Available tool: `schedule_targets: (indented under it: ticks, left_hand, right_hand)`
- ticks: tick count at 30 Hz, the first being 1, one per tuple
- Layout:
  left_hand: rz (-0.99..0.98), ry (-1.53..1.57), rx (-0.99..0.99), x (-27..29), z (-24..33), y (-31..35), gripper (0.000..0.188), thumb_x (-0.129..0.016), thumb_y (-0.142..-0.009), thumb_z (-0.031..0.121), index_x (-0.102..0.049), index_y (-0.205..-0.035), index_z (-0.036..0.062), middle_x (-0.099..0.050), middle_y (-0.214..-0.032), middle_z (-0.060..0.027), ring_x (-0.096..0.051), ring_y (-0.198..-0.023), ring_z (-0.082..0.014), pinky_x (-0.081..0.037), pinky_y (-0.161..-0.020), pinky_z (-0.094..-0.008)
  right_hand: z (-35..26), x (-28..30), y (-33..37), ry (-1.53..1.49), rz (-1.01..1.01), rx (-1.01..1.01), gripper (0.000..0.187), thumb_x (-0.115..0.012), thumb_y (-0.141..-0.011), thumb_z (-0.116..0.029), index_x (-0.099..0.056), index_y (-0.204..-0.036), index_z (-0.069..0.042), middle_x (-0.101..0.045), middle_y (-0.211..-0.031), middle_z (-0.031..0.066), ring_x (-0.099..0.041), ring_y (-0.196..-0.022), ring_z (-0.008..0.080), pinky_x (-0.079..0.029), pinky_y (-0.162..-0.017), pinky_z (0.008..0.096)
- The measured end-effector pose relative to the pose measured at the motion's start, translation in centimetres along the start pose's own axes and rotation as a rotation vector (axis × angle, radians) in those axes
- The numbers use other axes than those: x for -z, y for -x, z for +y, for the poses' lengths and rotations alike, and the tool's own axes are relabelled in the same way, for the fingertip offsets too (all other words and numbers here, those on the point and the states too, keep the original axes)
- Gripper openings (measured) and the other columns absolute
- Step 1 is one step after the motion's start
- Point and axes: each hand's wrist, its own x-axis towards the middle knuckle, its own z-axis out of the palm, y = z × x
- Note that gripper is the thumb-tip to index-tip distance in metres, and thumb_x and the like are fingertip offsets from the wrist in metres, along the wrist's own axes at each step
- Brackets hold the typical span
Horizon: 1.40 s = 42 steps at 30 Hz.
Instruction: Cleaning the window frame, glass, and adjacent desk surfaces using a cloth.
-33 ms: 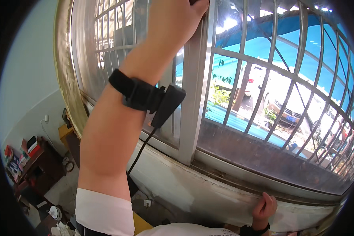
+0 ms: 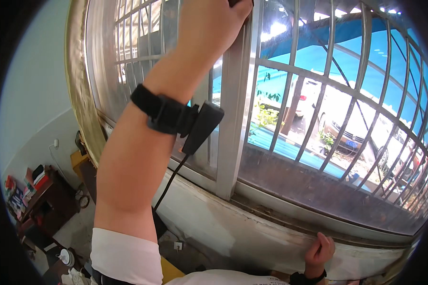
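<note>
My left hand (image 2: 215, 23) is raised to the upper edge of the view, beside the upright metal window frame (image 2: 234, 95). Its fingers are mostly cut off there, curled in, and a small dark thing shows by the thumb. What it is I cannot make out. A black strap with a black cabled device (image 2: 203, 127) sits on that forearm. Low on the right, my right hand (image 2: 320, 249) hovers in front of the window sill (image 2: 290, 223), fingers loosely curled with nothing visible in them. A dark band circles its wrist.
Metal bars (image 2: 325, 90) stand behind the sliding window glass. A gold curtain (image 2: 78, 71) hangs at the left. Below are a dark wooden desk (image 2: 52, 194) with piled items, a white lidded cup (image 2: 66, 257) and a wall socket (image 2: 178, 245). A parked car (image 2: 349, 128) is outside.
</note>
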Motion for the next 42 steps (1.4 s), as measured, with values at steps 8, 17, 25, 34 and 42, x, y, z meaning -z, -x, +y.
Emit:
schedule_targets:
  ticks: [8, 17, 25, 34, 42]
  left_hand:
    - [-0.087, -0.115, -0.209, 1.6, -0.6, 13.1, 0.016, -0.076, -0.090, 0.007, -0.069, -0.104, 0.0078, -0.069, -0.098, -0.0107, -0.067, -0.090, -0.0316, -0.052, -0.080, -0.0409]
    - [0.076, -0.157, -0.296, 0.0, -1.1, 4.4, 0.013, -0.075, -0.093, 0.006, -0.068, -0.104, 0.0055, -0.069, -0.095, -0.0112, -0.067, -0.085, -0.0309, -0.053, -0.075, -0.0384]
    - [0.079, -0.313, -0.218, -1.2, -1.3, -11.0, 0.019, -0.075, -0.095, 0.021, -0.073, -0.102, 0.0036, -0.074, -0.088, -0.0113, -0.072, -0.080, -0.0284, -0.057, -0.076, -0.0365]
    - [0.042, -0.220, -0.393, 0.2, -1.4, 3.4, 0.014, -0.076, -0.092, 0.006, -0.069, -0.103, 0.0035, -0.070, -0.094, -0.0112, -0.068, -0.084, -0.0279, -0.054, -0.075, -0.0378]
    - [-0.182, -0.303, -0.473, 3.3, 0.6, 7.1, 0.015, -0.074, -0.091, -0.001, -0.067, -0.104, 0.0034, -0.068, -0.099, -0.0120, -0.065, -0.083, -0.0277, -0.053, -0.075, -0.0378]
  right_hand:
    - [0.6, -0.4, 0.6, -0.026, -0.028, -0.010, 0.024, -0.059, -0.087, 0.008, -0.068, -0.107, -0.001, -0.057, -0.072, 0.0135, -0.052, -0.059, 0.0328, -0.042, -0.056, 0.0437]
    - [-1.2, 1.0, -1.6, -0.099, -0.049, 0.066, 0.023, -0.059, -0.095, 0.007, -0.073, -0.112, 0.004, -0.064, -0.081, 0.0190, -0.057, -0.062, 0.0367, -0.046, -0.058, 0.0446]
    - [-1.4, 1.0, -1.9, -0.118, 0.009, 0.095, 0.019, -0.057, -0.099, 0.003, -0.072, -0.108, 0.007, -0.059, -0.075, 0.0178, -0.052, -0.058, 0.0344, -0.042, -0.054, 0.0448]
    - [-1.8, 1.7, -1.9, -0.145, -0.014, 0.054, 0.021, -0.057, -0.097, 0.005, -0.072, -0.112, 0.006, -0.059, -0.075, 0.0182, -0.052, -0.059, 0.0351, -0.042, -0.055, 0.0450]
    - [-1.9, 2.7, -0.8, -0.146, -0.107, -0.012, 0.024, -0.058, -0.093, 0.006, -0.073, -0.113, 0.005, -0.064, -0.084, 0.0206, -0.061, -0.069, 0.0388, -0.050, -0.064, 0.0480]
